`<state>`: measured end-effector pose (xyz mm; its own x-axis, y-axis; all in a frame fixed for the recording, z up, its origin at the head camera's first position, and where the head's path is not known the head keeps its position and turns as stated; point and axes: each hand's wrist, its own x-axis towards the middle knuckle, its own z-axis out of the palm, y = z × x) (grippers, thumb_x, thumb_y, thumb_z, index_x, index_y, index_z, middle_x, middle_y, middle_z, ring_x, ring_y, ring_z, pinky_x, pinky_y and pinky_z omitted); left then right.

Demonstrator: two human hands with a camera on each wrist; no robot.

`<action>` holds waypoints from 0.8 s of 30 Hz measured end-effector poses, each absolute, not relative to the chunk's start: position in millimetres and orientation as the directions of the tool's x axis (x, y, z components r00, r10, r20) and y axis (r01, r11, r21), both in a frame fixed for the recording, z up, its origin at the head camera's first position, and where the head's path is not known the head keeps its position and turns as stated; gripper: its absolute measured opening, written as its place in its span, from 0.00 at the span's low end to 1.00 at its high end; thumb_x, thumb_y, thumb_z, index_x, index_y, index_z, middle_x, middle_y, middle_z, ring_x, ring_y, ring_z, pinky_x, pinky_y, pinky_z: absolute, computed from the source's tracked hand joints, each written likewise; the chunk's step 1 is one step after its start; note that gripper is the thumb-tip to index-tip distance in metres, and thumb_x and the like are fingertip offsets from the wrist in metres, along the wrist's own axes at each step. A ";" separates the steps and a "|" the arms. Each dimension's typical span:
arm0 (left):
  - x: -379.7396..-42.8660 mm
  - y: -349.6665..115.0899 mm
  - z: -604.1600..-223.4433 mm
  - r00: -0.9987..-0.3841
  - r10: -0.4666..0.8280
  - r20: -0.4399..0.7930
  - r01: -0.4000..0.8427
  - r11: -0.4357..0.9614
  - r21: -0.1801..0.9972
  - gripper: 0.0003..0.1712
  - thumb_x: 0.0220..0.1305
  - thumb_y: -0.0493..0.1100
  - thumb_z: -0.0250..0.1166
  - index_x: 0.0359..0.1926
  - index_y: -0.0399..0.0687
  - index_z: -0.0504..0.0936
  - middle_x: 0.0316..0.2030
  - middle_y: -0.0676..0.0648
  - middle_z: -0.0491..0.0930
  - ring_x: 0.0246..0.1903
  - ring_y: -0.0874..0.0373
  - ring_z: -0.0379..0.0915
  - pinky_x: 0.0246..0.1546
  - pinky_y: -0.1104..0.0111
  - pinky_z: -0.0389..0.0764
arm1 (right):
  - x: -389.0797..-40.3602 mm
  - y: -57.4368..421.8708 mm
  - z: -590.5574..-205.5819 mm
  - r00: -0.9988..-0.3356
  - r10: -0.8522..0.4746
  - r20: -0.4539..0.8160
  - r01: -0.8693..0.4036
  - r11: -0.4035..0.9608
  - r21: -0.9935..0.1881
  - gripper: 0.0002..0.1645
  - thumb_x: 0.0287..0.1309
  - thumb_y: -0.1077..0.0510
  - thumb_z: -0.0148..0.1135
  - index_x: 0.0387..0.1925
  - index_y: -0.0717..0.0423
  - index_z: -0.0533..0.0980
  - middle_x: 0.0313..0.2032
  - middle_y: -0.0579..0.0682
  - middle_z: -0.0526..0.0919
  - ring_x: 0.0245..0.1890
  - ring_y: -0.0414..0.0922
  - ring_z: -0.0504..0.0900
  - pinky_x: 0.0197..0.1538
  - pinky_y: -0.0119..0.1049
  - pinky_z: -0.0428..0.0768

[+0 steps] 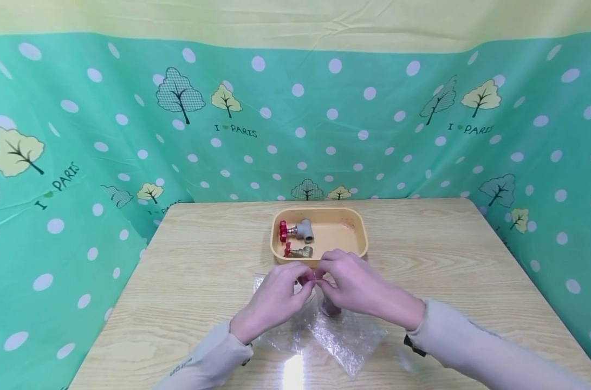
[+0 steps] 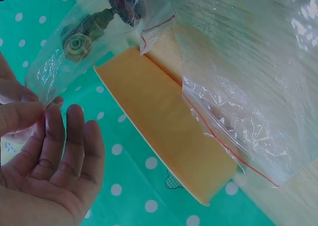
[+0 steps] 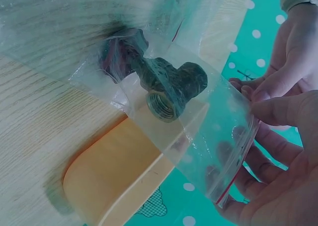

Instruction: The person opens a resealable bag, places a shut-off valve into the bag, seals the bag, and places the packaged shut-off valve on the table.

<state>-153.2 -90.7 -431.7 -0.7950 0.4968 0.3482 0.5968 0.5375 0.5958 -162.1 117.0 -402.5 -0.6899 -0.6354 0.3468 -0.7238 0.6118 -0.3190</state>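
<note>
Both hands are raised over the near side of the tray, fingertips close together at the top of a clear zip bag (image 3: 198, 141). My left hand (image 1: 275, 292) pinches the bag's edge between thumb and forefinger. Thumb and fingers of my right hand (image 1: 351, 281) grip the same edge, along the red zip line in the right wrist view. Inside the bag hangs a metal valve (image 3: 171, 84) with a threaded opening; its dark red handle (image 1: 331, 309) is at the bottom.
A shallow orange tray (image 1: 334, 233) stands behind the hands, holding a grey valve (image 1: 302, 231) with a red handle and a smaller metal valve (image 1: 302, 252). Flat clear zip bags (image 1: 349, 338) lie on the wooden table (image 1: 197, 260) below the hands. A green dotted curtain (image 1: 295, 130) surrounds the table.
</note>
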 end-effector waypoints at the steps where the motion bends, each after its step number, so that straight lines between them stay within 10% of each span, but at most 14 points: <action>1: -153.2 -90.6 -431.5 -0.796 0.496 0.348 0.596 0.539 0.596 0.05 0.67 0.34 0.70 0.40 0.48 0.87 0.35 0.56 0.85 0.34 0.67 0.79 0.37 0.74 0.83 | -162.3 116.7 -403.0 -0.687 -0.636 0.350 -0.726 0.608 -0.320 0.06 0.57 0.62 0.75 0.37 0.52 0.87 0.35 0.43 0.86 0.37 0.44 0.83 0.41 0.39 0.83; 24: -152.4 -90.5 -433.2 -0.795 0.490 0.356 0.598 0.540 0.592 0.05 0.65 0.33 0.69 0.38 0.47 0.86 0.34 0.57 0.84 0.33 0.67 0.79 0.37 0.69 0.85 | -159.0 118.4 -404.6 -0.711 -0.612 0.346 -0.703 0.637 -0.317 0.07 0.55 0.63 0.74 0.36 0.51 0.86 0.34 0.43 0.85 0.35 0.41 0.81 0.40 0.38 0.83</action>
<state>-152.4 -90.5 -433.2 -0.7955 0.4904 0.3560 0.5980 0.5400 0.5923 -159.0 118.4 -404.6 -0.7111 -0.6122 0.3458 -0.7026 0.6372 -0.3167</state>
